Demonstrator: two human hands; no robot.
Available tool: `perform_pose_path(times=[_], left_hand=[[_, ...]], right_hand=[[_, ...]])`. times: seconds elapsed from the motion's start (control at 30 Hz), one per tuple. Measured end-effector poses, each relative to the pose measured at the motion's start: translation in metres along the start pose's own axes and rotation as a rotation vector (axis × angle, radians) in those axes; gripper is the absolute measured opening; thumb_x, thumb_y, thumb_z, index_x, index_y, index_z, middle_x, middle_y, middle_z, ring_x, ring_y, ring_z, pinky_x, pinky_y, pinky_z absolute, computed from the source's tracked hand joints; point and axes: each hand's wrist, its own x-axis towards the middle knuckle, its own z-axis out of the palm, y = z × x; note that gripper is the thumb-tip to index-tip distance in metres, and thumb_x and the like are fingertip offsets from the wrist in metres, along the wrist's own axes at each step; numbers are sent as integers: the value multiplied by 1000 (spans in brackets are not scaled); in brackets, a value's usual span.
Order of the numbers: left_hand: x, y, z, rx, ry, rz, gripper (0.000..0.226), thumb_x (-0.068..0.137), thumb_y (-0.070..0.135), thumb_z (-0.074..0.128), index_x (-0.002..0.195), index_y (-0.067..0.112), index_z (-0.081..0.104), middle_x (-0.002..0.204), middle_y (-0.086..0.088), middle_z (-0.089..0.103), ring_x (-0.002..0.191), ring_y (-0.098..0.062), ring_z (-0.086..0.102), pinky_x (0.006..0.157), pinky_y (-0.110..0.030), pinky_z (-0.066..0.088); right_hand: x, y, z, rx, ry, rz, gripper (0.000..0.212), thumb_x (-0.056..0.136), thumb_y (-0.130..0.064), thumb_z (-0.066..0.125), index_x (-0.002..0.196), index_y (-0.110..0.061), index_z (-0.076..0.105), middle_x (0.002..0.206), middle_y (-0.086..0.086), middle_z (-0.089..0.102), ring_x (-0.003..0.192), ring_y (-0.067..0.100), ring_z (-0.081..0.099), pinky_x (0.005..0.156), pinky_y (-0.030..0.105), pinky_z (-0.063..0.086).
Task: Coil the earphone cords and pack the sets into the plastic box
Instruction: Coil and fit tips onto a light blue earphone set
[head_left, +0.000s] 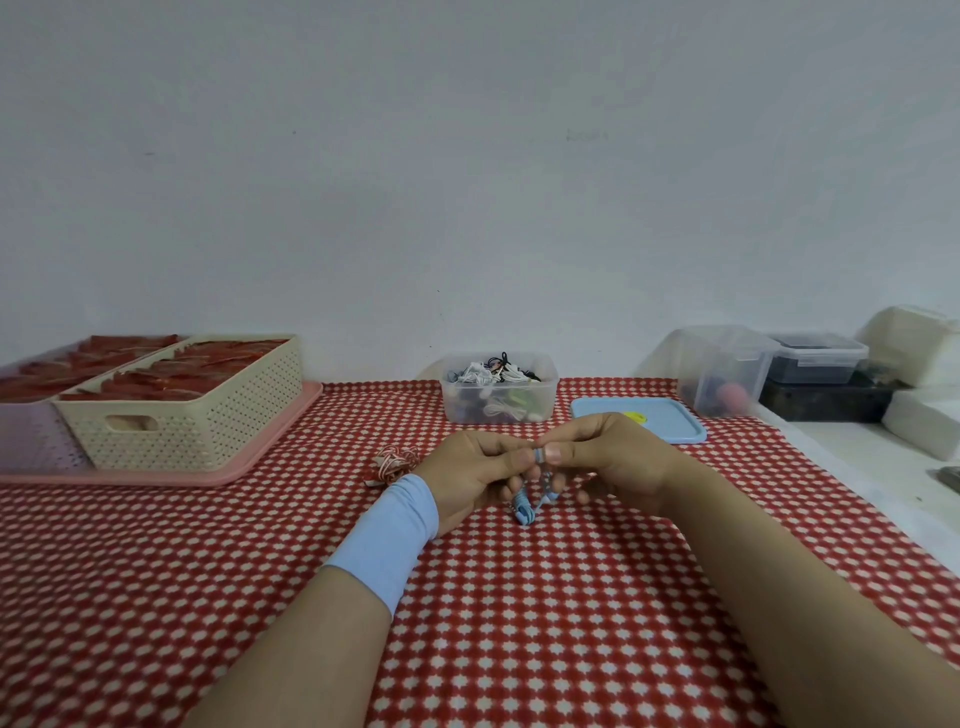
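Fingers (555, 455): the thumb and fingertips of the left hand (470, 470) and of the right hand (610, 460) meet tip to tip, both clamped on the same small turn of cord.
Held thing: a blue earphone set (523, 508), pinched at the top. Its short bundle of loops and an earbud hang below the fingers, just above the counter (519, 623) near its middle.
Left wrist: it wears a pale blue sleeve band (389, 530).
Step in hand: this looks like the end of coiling, with the last of the cord being wrapped round the bundle to bind it. How tight the wrap sits cannot be told.
Waiting set: a red-and-white earphone set (395, 462) lies on the counter just beyond the left wrist, loosely bunched.
Plastic box (498, 410): open and clear, it stands at the middle of the far edge, well beyond the hands. It already holds a heap of white and dark sets.
Lid (644, 423): blue, lying flat just right of the box.
Next move: probably tuck the loose end so the coil holds, then one hand keeps the pinch, reaches forward and drops the set into the box without catching the cords heaped there.
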Motion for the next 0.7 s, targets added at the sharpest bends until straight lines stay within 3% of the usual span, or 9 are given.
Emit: perform_pose_path(times=[0.13, 0.33, 0.7], left_hand=[[3, 1, 3, -46, 70, 66, 15, 92, 5, 63, 104, 4, 71, 77, -4, 71, 57, -9, 56, 56, -19, 50], [1, 0, 4, 106, 164, 115, 15, 84, 7, 74, 99, 7, 72, 88, -11, 76, 58, -12, 61, 53, -20, 51], [3, -1, 4, 268, 233, 208, 15, 79, 2, 78, 93, 5, 74, 79, -11, 75, 57, -13, 66, 51, -20, 52]], right_hand=[[1, 1, 0, 152, 68, -26, 27, 77, -21, 74, 102, -12, 76, 87, 10, 74, 67, 16, 66, 54, 26, 47], [1, 1, -3, 136, 98, 13, 27, 96, -25, 63, 111, -6, 75, 104, 13, 74, 69, 17, 69, 52, 25, 47], [0, -1, 1, -74, 189, -53, 14, 84, -11, 78, 98, -10, 80, 81, 7, 77, 65, 15, 67, 48, 23, 48]])
